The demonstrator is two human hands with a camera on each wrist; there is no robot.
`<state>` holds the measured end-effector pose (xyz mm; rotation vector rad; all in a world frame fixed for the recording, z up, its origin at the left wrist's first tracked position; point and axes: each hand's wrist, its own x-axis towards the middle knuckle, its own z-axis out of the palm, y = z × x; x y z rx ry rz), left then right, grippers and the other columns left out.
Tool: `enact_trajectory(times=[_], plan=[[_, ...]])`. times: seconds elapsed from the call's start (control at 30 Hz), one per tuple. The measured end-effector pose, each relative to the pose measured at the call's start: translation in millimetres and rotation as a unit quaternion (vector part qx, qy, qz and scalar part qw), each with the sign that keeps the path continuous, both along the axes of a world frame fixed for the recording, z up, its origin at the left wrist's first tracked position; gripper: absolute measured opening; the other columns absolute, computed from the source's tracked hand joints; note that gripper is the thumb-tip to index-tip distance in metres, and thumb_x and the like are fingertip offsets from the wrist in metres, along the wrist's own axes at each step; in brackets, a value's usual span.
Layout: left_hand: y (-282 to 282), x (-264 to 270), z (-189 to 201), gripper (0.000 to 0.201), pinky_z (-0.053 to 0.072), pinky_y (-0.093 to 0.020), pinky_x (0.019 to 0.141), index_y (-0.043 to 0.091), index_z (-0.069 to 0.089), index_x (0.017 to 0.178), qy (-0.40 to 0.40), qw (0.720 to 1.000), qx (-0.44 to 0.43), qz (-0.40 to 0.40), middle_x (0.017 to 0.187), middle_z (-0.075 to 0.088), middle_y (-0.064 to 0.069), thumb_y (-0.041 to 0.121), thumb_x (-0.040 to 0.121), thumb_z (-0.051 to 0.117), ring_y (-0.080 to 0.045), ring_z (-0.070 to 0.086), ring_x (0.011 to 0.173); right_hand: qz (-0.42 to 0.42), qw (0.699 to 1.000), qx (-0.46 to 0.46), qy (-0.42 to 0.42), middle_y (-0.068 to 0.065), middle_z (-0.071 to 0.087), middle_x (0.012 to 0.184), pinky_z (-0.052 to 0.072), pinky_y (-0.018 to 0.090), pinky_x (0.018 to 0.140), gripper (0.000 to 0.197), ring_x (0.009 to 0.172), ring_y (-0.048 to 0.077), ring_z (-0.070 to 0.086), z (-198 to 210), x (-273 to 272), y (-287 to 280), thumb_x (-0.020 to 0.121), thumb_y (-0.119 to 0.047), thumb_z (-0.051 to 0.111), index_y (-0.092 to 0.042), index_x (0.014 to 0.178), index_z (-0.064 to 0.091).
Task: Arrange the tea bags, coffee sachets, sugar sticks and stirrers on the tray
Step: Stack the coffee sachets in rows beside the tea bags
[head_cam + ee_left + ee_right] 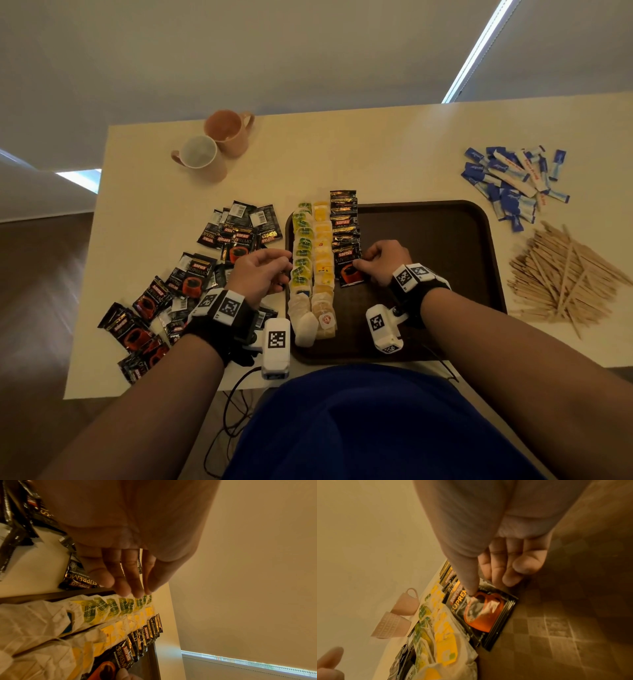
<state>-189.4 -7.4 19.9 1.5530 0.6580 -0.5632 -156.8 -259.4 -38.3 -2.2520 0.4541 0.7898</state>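
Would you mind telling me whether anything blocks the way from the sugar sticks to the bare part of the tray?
Nothing visible does. The sugar sticks lie on the table beyond the tray's far right corner, and the tray's right half is bare; the stirrers sit to its right, out of that path.

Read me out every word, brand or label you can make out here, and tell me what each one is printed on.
"KOPIKO": coffee sachets, in a red band.
"SUPREMO": the same sachets, also on the loose sachets left of the tray.
"Alokozay": green tea bag tags.
Yellow tea bag tags: too blurred to read.
Sugar sticks: blue script and red print, too small to read.
Wrist markers: square codes, no words.
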Motion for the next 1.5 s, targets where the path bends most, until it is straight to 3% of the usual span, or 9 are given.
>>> enact_trajectory(times=[0.13,0.53,0.77,0.97,1.07,1.2,1.27,1.37,1.5], plan=[[1.5,0.3,0.5,0.013,0.052,-0.024,0.059,0.016,0.07,0.099,0.0,1.0,0.003,-0.004,0.087,0.071,-0.003,0.008,0.097,0.059,-0.013,0.062,0.068,-0.018,1.0,0.018,-0.014,0.002,0.071,0.102,0.057,0.04,0.091,0.029,0.094,0.02,0.069,2.7,5.2,-2.3,0.086,-0.026,0.074,-0.019,0.114,0.066],[13.4,-1.7,-0.5,0.014,0.051,-0.027,0.063,0.015,0.071,0.102,0.013,1.0,0.013,0.018,0.09,0.07,-0.005,0.009,0.097,0.06,-0.014,0.062,0.07,-0.032,0.996,0.032,-0.079,0.0,0.068,0.123,0.045,0.028,0.1,0.041,0.116,0.017,0.061,14.6,25.4,3.1,0.091,-0.012,0.06,-0.017,0.132,0.062],[48.4,-9.0,-2.7,0.016,0.052,-0.025,0.061,0.014,0.07,0.109,0.026,0.997,0.014,0.068,0.095,0.071,-0.005,0.01,0.096,0.061,-0.012,0.063,0.07,-0.015,0.994,0.028,-0.1,0.002,0.065,0.128,0.045,0.03,0.1,0.04,0.118,0.017,0.06,19.1,31.0,4.0,0.091,-0.013,0.062,-0.014,0.13,0.062],[126.1,-37.2,1.8,0.014,0.053,-0.032,0.064,0.015,0.072,0.104,0.036,0.983,0.075,0.166,0.096,0.072,-0.009,0.01,0.095,0.063,-0.016,0.064,0.072,0.004,0.981,-0.008,-0.193,0.001,0.07,0.102,0.054,0.03,0.087,0.016,0.094,0.016,0.065,35.8,38.0,20.8,0.091,-0.016,0.06,-0.017,0.102,0.071],[166.6,-62.0,7.7,0.015,0.051,-0.032,0.062,0.011,0.074,0.105,0.041,0.964,0.199,0.171,0.094,0.072,-0.013,0.008,0.091,0.069,-0.02,0.063,0.071,0.056,0.974,0.005,-0.22,-0.002,0.069,0.088,0.051,0.027,0.079,0.014,0.084,0.014,0.062,52.1,43.5,53.6,0.092,-0.019,0.059,-0.015,0.093,0.073],[207.4,-98.5,-0.9,0.044,0.052,-0.043,0.089,0.012,0.064,0.122,0.135,0.918,0.36,0.095,0.127,0.063,-0.017,0.023,0.083,0.081,-0.033,0.061,0.105,0.163,0.962,0.051,-0.212,0.001,0.068,0.087,0.049,0.027,0.075,0.016,0.082,0.016,0.062,67.5,37.4,108.6,0.093,-0.021,0.06,-0.011,0.092,0.073],[217.6,-110.7,-14.8,0.069,0.049,-0.048,0.095,0.009,0.054,0.131,0.21,0.906,0.363,0.057,0.131,0.058,-0.019,0.035,0.075,0.086,-0.039,0.058,0.114,0.225,0.954,0.053,-0.188,0.004,0.071,0.09,0.05,0.029,0.075,0.018,0.083,0.018,0.064,67.0,28.7,137.3,0.093,-0.022,0.061,-0.01,0.092,0.074],[216.6,-114.2,-36.1,0.089,0.051,-0.05,0.095,0.007,0.054,0.123,0.252,0.907,0.336,0.035,0.121,0.062,-0.015,0.054,0.057,0.091,-0.039,0.06,0.108,0.35,0.931,0.028,-0.104,0.002,0.07,0.096,0.054,0.03,0.077,0.021,0.087,0.018,0.064,61.4,8.2,178.0,0.091,-0.032,0.067,-0.012,0.096,0.073],[212.0,-107.3,-60.9,0.122,0.051,-0.057,0.095,0.013,0.036,0.14,0.26,0.901,0.345,0.035,0.139,0.046,-0.019,0.064,0.044,0.091,-0.045,0.054,0.117,0.503,0.864,-0.029,0.003,0.005,0.061,0.117,0.052,0.033,0.084,0.065,0.106,0.024,0.06,42.4,-26.0,218.6,0.074,-0.046,0.082,-0.013,0.123,0.055]])
